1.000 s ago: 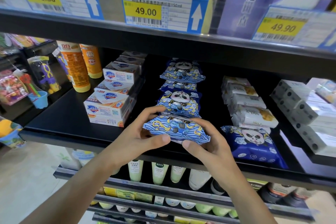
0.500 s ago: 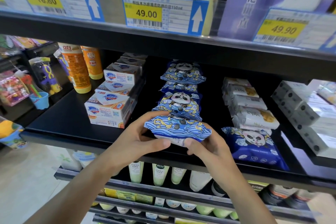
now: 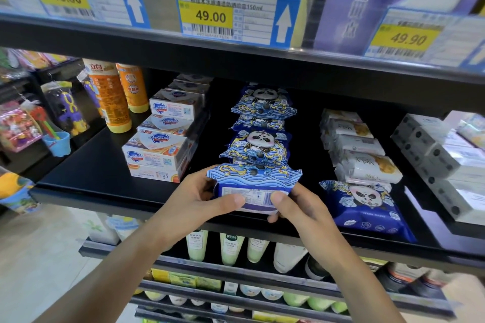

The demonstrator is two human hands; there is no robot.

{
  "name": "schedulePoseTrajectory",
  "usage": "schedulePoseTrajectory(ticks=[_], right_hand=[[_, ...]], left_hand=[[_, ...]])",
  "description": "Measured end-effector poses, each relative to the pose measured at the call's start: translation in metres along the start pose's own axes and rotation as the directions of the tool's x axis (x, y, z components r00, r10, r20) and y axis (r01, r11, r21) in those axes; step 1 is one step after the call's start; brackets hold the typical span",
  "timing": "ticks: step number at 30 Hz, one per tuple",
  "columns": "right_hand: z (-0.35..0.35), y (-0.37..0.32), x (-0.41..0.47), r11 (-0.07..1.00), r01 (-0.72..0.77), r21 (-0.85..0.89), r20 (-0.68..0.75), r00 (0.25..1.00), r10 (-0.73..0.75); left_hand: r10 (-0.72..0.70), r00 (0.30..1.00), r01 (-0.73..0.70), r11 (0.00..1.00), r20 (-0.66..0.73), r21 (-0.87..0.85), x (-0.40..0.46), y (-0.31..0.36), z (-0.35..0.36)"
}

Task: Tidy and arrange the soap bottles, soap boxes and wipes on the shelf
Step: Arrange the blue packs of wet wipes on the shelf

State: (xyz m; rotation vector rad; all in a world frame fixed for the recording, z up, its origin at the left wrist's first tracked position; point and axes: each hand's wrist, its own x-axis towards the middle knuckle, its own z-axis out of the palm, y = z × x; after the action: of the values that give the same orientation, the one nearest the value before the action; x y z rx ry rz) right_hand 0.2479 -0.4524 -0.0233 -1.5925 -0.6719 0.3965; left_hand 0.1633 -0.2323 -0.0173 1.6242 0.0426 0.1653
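**Blue wipes pack tipped up at the shelf's front edge**

Black shelf point(image 3: 86, 173) carries soap boxes point(image 3: 157, 155) toward its left, a row of panda wipes packs point(image 3: 258, 148) down the middle. At the front edge both hands hold the nearest pack point(image 3: 253, 186) tilted, barcode face toward us. Left hand point(image 3: 194, 202) and right hand point(image 3: 299, 207) each curl round an end, thumbs pressing the label. It looks soft, light and crinkly; gripping the ends seems safest.
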Motion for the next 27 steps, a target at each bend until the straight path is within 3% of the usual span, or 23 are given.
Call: schedulePoseTrajectory(ticks=[7,27], right_hand=[[0.002,0.005,0.001,0.997,0.032,-0.075,0.021,0.999,-0.03],[-0.004,0.004,0.0,0.989,0.02,0.144,-0.014,1.0,-0.018]], left_hand=[[-0.017,0.998,0.015,0.999,-0.053,-0.045,-0.001,0.005,0.001],[-0.089,0.996,0.089,0.994,-0.009,0.062,0.0,0.007,0.003]])
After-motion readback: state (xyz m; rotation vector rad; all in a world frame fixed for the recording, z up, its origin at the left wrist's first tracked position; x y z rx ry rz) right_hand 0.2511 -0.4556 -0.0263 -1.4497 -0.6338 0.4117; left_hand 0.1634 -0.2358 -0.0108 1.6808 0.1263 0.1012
